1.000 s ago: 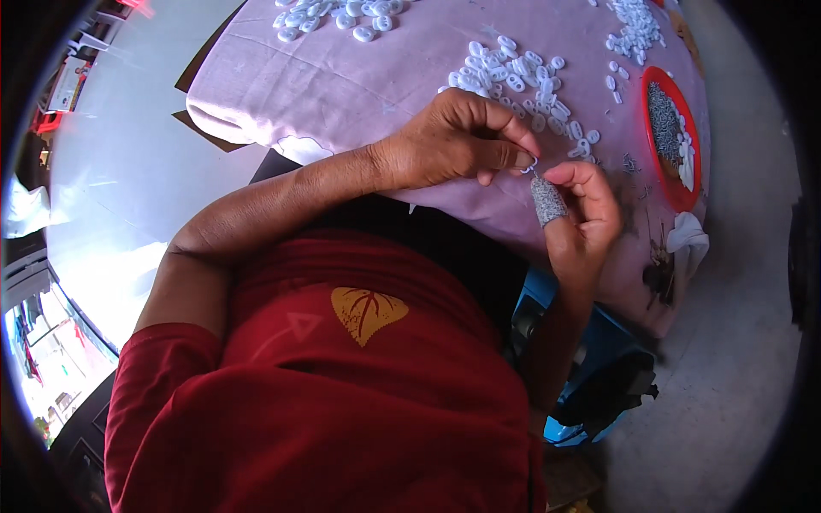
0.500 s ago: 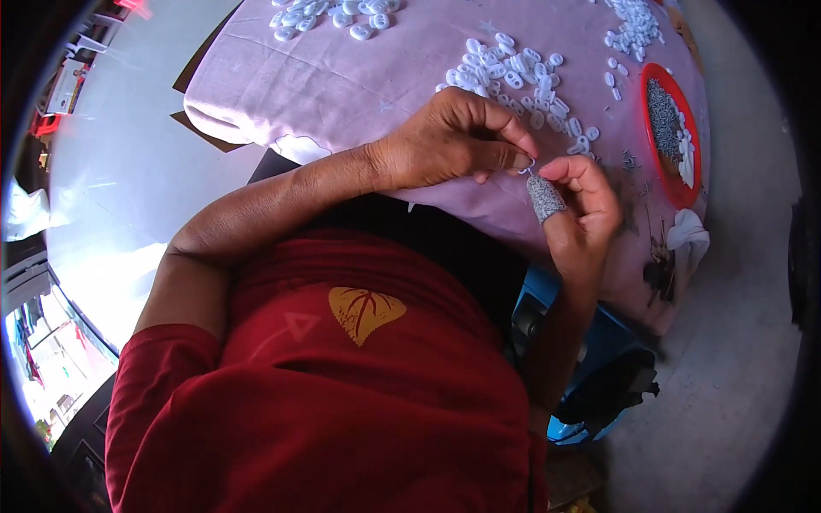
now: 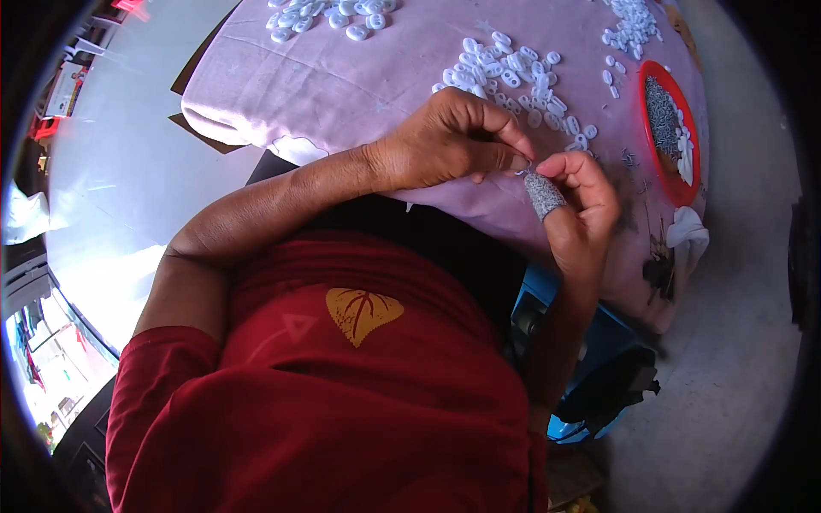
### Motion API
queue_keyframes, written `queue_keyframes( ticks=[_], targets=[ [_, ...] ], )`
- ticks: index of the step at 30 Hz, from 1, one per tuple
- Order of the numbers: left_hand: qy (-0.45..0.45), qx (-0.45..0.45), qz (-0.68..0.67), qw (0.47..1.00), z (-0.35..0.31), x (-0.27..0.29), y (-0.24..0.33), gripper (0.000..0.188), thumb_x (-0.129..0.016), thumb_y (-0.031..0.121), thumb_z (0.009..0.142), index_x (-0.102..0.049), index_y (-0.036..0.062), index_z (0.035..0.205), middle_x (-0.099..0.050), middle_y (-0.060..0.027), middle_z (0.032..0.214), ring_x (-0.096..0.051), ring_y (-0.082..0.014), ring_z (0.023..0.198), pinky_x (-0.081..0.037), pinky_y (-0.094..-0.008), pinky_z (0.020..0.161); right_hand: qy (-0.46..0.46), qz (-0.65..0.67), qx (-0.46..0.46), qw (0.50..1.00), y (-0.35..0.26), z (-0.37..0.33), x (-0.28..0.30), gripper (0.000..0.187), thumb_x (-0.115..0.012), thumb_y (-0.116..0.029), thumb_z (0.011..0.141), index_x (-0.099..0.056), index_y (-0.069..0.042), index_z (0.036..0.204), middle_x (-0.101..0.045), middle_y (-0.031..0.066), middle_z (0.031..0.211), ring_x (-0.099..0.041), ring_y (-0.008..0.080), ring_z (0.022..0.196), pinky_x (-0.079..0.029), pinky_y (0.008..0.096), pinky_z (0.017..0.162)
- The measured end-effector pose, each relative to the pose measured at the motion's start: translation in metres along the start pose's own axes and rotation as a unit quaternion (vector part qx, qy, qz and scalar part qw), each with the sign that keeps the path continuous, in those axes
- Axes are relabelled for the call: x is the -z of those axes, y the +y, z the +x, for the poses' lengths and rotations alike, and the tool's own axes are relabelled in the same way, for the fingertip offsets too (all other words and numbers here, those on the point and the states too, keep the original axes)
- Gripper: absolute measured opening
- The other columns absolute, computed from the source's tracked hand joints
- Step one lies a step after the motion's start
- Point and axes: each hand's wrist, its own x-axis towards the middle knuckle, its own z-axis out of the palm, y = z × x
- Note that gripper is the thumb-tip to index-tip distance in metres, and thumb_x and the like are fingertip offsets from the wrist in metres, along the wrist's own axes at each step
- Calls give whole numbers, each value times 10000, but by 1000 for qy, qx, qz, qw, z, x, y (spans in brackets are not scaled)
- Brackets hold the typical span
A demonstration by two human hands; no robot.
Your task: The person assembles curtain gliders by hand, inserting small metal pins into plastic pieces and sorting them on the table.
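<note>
My left hand (image 3: 445, 141) is closed in a pinch at the edge of the table. Between its thumb and forefinger is a small white plastic piece (image 3: 523, 170) with a curved, ring-like edge, mostly hidden by the fingertips. My right hand (image 3: 581, 197) meets it from the right, its thumb and forefinger drawn together against the piece. Whatever the right fingertips hold is too small to make out. A speckled grey cover (image 3: 543, 196) wraps the right thumb. Just beyond the hands lies a pile of white oval plastic pieces (image 3: 510, 75), many with two holes.
A pink cloth (image 3: 342, 90) covers the table. At the right stands a red basin (image 3: 644, 111) with small grey metal parts and some white pieces. More white pieces (image 3: 631, 30) lie at the far right, others (image 3: 357, 32) at the far left. A white rag (image 3: 687, 232) hangs near the right edge.
The whole view has shifted very slightly. Both hands keep their pinch at the same place, with the white piece turned a little between the fingertips.
</note>
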Motion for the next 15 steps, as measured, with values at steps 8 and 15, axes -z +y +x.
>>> queue_keyframes(
  ticks=[8,15],
  targets=[
    [10,17,-28,999,1,1,0,142,-660,71,927,-716,15,1045,-690,-27,817,-569,-40,648,-484,-190,589,-25,20,-13,999,-3,4,1,146,-622,78,802,-620,-6,921,-586,-25,820,-516,23,739,-414,172,667],
    [-15,10,-25,1000,2,4,1,148,-654,82,932,-710,11,1049,-687,-29,831,-589,-46,686,-496,-189,609,-14,18,-28,999,-2,3,0,145,-601,6,842,-619,-21,984,-596,-25,804,-461,10,630,-345,170,543]
  ],
)
